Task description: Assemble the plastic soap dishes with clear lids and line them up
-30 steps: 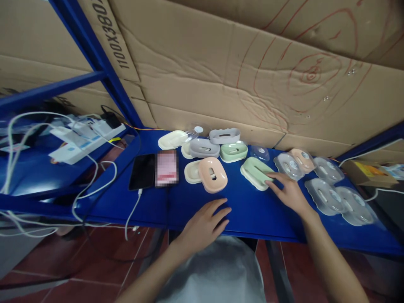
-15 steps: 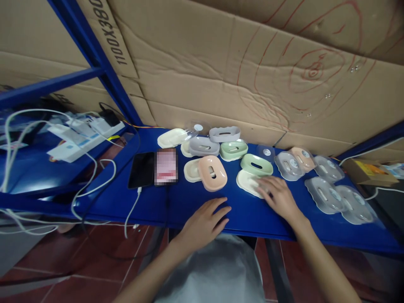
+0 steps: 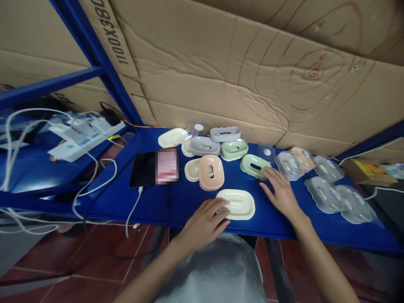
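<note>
A cream soap-dish tray (image 3: 241,205) lies flat near the table's front edge. My left hand (image 3: 205,219) rests at its left end, fingers apart and fingertips over the rim. Behind it to the right is a green soap-dish top (image 3: 251,162) with an oval slot. The fingertips of my right hand (image 3: 280,191) are at its right end, thumb held apart; whether they touch it is hard to tell. A peach soap-dish top (image 3: 211,172) partly covers another cream tray (image 3: 191,170), left of centre.
Grey-lilac dishes (image 3: 204,146) and a green dish (image 3: 233,150) stand along the cardboard wall (image 3: 195,63). Several lidded dishes (image 3: 325,195) are at the right. A phone (image 3: 142,169) with a white cable lies left, near a power strip (image 3: 78,141).
The cream tray has moved left and toward me, from under my right hand to my left fingertips. My right hand has shifted up to the green top, whose right end now sits slightly differently.
</note>
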The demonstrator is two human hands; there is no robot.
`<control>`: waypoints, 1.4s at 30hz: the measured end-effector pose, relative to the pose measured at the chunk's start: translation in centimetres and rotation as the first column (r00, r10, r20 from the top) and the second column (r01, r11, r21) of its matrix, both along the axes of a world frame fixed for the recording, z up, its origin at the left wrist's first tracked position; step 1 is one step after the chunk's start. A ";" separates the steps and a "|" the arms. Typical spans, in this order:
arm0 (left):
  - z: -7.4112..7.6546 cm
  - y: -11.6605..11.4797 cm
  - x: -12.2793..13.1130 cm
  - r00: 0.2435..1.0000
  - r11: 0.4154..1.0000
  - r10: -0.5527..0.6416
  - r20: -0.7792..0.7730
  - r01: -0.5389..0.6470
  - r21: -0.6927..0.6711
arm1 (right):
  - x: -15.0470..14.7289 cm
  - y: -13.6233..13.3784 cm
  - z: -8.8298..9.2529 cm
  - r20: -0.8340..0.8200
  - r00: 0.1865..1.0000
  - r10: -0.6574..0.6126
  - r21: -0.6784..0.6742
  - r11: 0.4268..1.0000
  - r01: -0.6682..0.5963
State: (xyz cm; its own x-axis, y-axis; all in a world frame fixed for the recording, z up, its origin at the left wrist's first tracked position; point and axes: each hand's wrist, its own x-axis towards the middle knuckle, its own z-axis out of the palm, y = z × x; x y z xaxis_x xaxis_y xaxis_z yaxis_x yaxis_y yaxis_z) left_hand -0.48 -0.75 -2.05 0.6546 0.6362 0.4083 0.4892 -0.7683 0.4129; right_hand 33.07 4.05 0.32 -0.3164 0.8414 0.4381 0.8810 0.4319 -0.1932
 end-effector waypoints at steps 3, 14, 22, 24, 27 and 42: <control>-0.2 -0.1 -0.1 1.000 0.999 0.016 0.026 -0.017 0.034 | 2.1 1.6 -0.8 -0.023 0.998 -0.060 -0.005 0.998 0.059; -0.6 -0.2 -0.1 0.988 0.990 0.132 0.075 -0.135 0.042 | -3.1 -6.5 -0.1 -0.331 0.925 0.187 -0.149 0.958 -0.246; -0.5 0.4 -0.1 1.000 0.995 -0.017 -0.009 0.018 0.095 | -4.6 -8.5 -1.8 -0.132 0.965 0.227 -0.045 0.971 -0.234; -0.6 0.3 -0.1 1.000 0.993 -0.007 -0.022 0.009 0.118 | -4.4 -8.6 -1.8 -0.088 0.963 0.254 -0.012 0.967 -0.256; -0.7 0.2 -0.1 1.000 0.993 0.002 -0.025 0.001 0.120 | -3.3 -7.0 -1.0 -0.056 0.963 0.265 -0.033 0.963 -0.267; -0.7 -0.1 -0.3 0.986 0.997 0.075 0.146 -0.070 -0.042 | 1.1 5.1 -2.6 -0.018 0.977 -0.214 -0.044 0.976 0.214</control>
